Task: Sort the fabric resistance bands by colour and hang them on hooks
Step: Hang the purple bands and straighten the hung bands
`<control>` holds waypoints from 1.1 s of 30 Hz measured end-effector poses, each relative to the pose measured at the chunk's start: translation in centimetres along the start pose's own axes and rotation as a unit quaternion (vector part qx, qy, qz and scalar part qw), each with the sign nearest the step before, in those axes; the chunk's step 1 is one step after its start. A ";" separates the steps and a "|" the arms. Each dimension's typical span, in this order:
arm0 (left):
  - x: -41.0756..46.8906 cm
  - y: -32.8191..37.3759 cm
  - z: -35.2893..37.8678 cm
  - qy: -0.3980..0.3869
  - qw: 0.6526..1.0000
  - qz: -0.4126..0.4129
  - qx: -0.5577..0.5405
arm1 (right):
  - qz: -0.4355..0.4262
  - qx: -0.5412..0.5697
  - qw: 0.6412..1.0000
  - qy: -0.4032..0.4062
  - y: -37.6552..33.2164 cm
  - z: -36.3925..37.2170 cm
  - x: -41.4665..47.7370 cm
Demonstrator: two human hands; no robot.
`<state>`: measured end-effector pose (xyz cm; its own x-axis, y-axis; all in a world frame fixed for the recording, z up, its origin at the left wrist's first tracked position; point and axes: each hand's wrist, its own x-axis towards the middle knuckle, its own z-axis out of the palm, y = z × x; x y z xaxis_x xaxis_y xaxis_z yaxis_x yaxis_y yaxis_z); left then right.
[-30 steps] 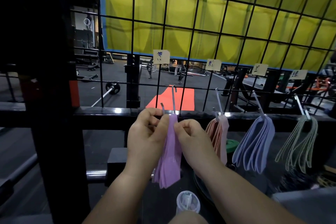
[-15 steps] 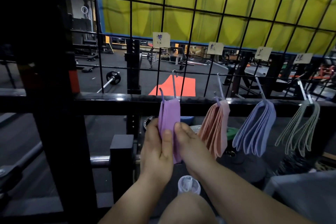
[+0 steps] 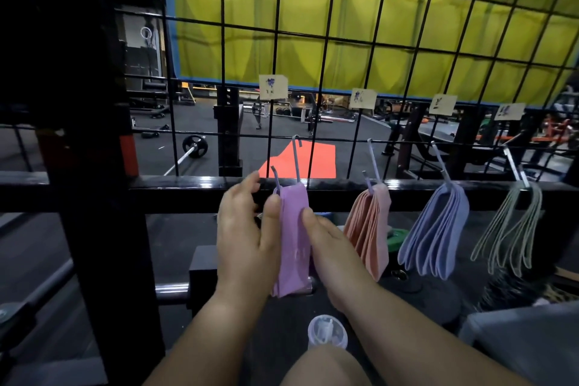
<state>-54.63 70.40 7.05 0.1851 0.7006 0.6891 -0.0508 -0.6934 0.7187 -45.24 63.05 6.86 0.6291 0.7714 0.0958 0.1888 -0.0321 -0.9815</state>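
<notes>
Up against the wire grid point(image 3: 275, 31), four metal hooks hang in a row over a black rail point(image 3: 188, 194), and each one carries a bunch of fabric bands in one colour. The person is busy with the lilac bands point(image 3: 294, 238) on the leftmost hook point(image 3: 296, 160), which hang straight down in front of the rail as a flat folded sheaf. The left hand point(image 3: 242, 235) is at their left edge. Its grip is loose: the thumb lies flat against the fabric, and the other fingers reach slackly up towards the rail beside the hook with nothing in them. The right hand point(image 3: 332, 251) comes in from the other side with one fingertip touching the right edge of the bunch. Its remaining fingers are tucked out of sight behind the fabric, so I cannot tell whether that grip has closed on the bands or only rests on them. To the right, each on its own hook, hang the peach bands point(image 3: 369, 235), then the blue bands point(image 3: 435, 232), then the thin pale green bands point(image 3: 510, 229), all spread into fans and well apart from one another. A small paper label point(image 3: 273, 87) is fixed to the grid above each hook. Beyond the mesh there is a yellow curtain point(image 3: 344, 9), a barbell point(image 3: 191, 150) on the dark floor and a red mat point(image 3: 319, 160). Below the hands, a clear plastic cap point(image 3: 327, 330) sits just above the person's bare knee point(image 3: 322, 367).
</notes>
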 end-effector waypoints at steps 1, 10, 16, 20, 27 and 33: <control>0.6 0.5 -0.2 0.001 1.000 0.000 0.000 | 0.005 0.001 1.000 0.005 -0.2 -0.1 0.0; 2.6 2.2 -0.6 -0.080 0.986 -0.141 -0.028 | 0.094 0.126 0.988 0.004 -2.2 0.5 1.0; 3.5 2.5 -0.8 -0.079 0.966 -0.198 -0.148 | 0.065 0.217 0.974 -0.025 -3.2 0.4 1.3; 4.1 2.8 -0.7 -0.081 0.956 -0.208 -0.190 | 0.035 0.231 0.972 -0.037 -3.9 0.6 1.4; 4.8 3.6 -1.0 -0.058 0.945 -0.200 -0.251 | -0.021 0.241 0.970 -0.027 -5.4 1.0 1.9; 4.4 3.1 -2.1 -0.021 0.938 -0.184 -0.294 | -0.045 0.186 0.981 -0.043 -5.3 1.8 2.2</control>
<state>-56.01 71.67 12.54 0.3338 0.8584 0.3895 -0.5060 -0.1854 0.8424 -46.26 66.04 11.93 0.5528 0.8121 0.1865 -0.0567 0.2600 -0.9639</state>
